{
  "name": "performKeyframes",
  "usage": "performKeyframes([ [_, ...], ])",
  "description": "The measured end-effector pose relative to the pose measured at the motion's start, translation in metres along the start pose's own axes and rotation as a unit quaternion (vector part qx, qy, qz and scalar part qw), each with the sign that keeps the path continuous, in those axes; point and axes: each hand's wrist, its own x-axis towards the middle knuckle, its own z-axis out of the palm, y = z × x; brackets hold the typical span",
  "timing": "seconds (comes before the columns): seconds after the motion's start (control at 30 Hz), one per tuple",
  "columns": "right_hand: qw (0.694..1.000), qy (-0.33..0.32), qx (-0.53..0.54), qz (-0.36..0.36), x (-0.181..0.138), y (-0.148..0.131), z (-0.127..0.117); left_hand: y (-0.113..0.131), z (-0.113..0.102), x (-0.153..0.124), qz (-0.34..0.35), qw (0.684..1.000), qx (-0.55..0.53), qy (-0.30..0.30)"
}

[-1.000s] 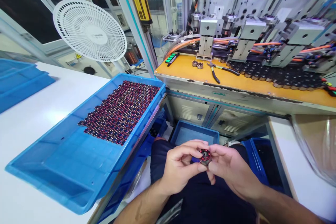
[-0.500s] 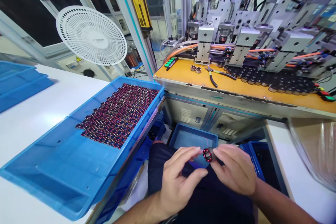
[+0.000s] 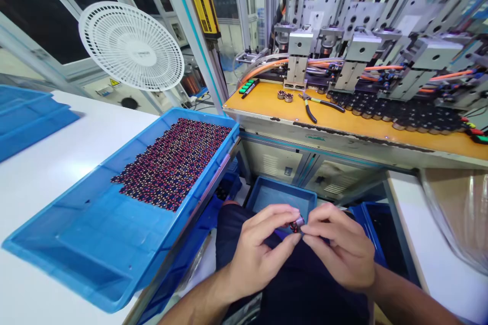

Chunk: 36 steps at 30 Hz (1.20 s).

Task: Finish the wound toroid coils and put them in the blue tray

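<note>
Over my lap, my left hand point(image 3: 259, 249) and my right hand point(image 3: 339, 251) meet around a small round wound coil part point(image 3: 296, 224), red and black, pinched between the fingertips of both. Most of the part is hidden by my fingers. To my left a large blue tray point(image 3: 95, 244) rests tilted on the white table point(image 3: 46, 172) and holds several rows of the same coil parts point(image 3: 175, 162).
A small blue bin point(image 3: 280, 194) sits below my hands, another dark bin point(image 3: 385, 236) to the right. Ahead, an orange bench point(image 3: 343, 119) carries pliers point(image 3: 312, 106), two loose parts point(image 3: 285, 95), a row of dark parts and clamping machinery. A white fan point(image 3: 131, 45) stands at left.
Both hands have closed in on the coil part again; it was turned face-up and more exposed half a second ago, and now my fingers cover most of it.
</note>
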Motion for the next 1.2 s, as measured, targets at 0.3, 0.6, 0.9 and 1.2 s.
performKeyframes([
  [0.3, 0.997, 0.021, 0.041, 0.062, -0.005, -0.002, 0.003, -0.005, 0.005, -0.001, -0.122, 0.959, -0.256, -0.011],
  [0.6, 0.953, -0.046, -0.29, -0.079, -0.007, 0.001, -0.058, 0.004, -0.013, 0.005, 0.054, 0.995, 0.069, -0.041],
  [0.9, 0.929, -0.26, -0.235, -0.121, 0.021, -0.004, -0.034, 0.011, -0.012, 0.006, 0.063, 0.994, 0.055, -0.073],
  [1.2, 0.957, -0.221, -0.12, 0.148, 0.087, 0.03, -0.046, 0.005, -0.021, 0.001, 0.063, 0.997, 0.023, -0.027],
])
